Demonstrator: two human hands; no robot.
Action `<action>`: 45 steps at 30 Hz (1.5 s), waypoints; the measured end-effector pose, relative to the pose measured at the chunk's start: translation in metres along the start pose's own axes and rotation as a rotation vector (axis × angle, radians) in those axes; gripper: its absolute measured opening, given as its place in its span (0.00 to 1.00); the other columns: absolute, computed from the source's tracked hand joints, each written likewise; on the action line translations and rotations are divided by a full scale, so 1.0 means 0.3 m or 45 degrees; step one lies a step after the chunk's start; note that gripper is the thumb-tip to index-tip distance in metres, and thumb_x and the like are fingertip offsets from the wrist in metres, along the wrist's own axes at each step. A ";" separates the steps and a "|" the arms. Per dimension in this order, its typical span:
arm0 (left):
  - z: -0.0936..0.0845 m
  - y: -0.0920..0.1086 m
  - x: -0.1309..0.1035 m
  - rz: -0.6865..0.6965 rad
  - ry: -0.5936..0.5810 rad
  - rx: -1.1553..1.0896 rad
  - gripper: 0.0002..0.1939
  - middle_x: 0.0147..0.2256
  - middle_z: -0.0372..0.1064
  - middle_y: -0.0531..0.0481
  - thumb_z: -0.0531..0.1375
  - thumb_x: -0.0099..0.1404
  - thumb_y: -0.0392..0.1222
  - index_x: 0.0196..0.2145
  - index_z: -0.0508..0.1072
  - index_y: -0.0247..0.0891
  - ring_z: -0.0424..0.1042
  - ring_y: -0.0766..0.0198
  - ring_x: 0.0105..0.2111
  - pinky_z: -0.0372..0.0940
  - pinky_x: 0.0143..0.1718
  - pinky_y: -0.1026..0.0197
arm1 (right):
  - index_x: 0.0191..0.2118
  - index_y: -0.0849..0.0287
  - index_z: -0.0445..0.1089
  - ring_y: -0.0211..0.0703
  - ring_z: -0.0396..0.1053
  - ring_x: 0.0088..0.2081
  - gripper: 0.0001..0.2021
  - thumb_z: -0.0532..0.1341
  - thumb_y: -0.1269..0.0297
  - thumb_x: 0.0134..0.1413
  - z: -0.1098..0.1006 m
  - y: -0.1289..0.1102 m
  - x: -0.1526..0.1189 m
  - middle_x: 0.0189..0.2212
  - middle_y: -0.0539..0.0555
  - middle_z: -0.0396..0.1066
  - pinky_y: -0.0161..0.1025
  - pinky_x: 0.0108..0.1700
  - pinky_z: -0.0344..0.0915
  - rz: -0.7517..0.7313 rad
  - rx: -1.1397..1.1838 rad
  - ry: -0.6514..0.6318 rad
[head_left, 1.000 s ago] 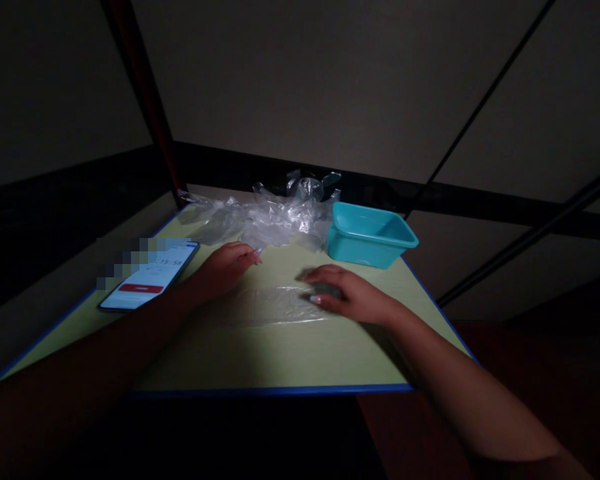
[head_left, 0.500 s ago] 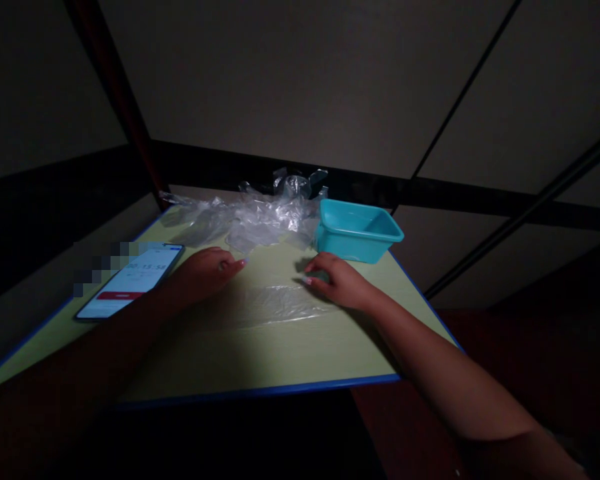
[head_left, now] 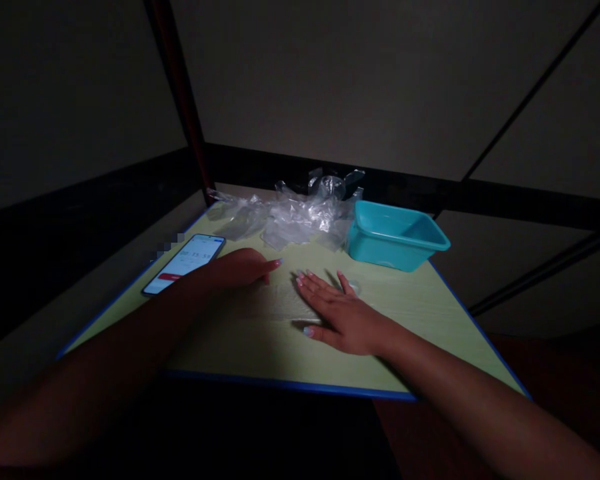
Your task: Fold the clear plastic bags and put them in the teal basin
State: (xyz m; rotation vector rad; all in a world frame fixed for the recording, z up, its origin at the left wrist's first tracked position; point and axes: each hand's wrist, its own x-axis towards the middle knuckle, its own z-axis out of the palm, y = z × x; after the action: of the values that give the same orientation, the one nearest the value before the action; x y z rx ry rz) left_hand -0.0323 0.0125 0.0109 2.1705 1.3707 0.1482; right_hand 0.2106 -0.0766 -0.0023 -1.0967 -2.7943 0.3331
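Note:
A thin clear plastic sheet (head_left: 280,303) lies flat in the middle of the pale yellow table (head_left: 260,357). My right hand (head_left: 343,317) rests palm down over its right part, fingers stretched out and thumb apart. At the sheet's upper left is my left hand (head_left: 247,268), thumb pointing right; its other fingers curl downward and are partly hidden, so whether they pinch the sheet cannot be made out. Crumpled clear plastic bags (head_left: 300,217) are heaped along the table's far side. To their right stands a turquoise plastic basket (head_left: 393,243).
A phone (head_left: 185,263) showing a running timer lies at the table's left, partly behind my left forearm. The table has a blue edge (head_left: 300,385). Dark wall panels (head_left: 330,87) rise behind it.
My right hand has flattened out with its fingers spread and come down nearer the table's front edge over the sheet. The view has swung left, so everything appears further right.

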 end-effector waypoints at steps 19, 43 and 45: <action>-0.009 0.021 -0.026 -0.082 -0.122 -0.181 0.30 0.20 0.68 0.49 0.47 0.58 0.66 0.21 0.70 0.36 0.65 0.65 0.19 0.58 0.26 0.62 | 0.67 0.59 0.28 0.56 0.33 0.66 0.39 0.46 0.44 0.59 0.018 0.011 0.002 0.65 0.63 0.32 0.64 0.60 0.23 0.095 -0.020 -0.135; -0.027 0.020 -0.047 -0.032 -0.285 -0.371 0.13 0.19 0.69 0.54 0.61 0.49 0.43 0.34 0.68 0.37 0.68 0.64 0.19 0.57 0.20 0.67 | 0.56 0.54 0.62 0.49 0.54 0.61 0.20 0.54 0.56 0.59 -0.038 0.044 0.000 0.57 0.58 0.62 0.59 0.60 0.41 -0.158 0.075 0.164; -0.029 0.025 -0.052 -0.042 -0.307 -0.393 0.12 0.17 0.68 0.55 0.60 0.50 0.42 0.34 0.67 0.37 0.67 0.64 0.17 0.57 0.19 0.67 | 0.54 0.55 0.65 0.48 0.56 0.59 0.19 0.55 0.57 0.59 -0.036 0.054 0.002 0.54 0.57 0.65 0.55 0.59 0.46 -0.191 0.084 0.192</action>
State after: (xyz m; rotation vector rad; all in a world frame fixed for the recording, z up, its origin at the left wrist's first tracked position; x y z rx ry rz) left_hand -0.0370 0.0003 0.0251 1.8430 1.1626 0.0762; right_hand 0.2229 -0.0629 0.0042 -0.8543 -2.6913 0.3099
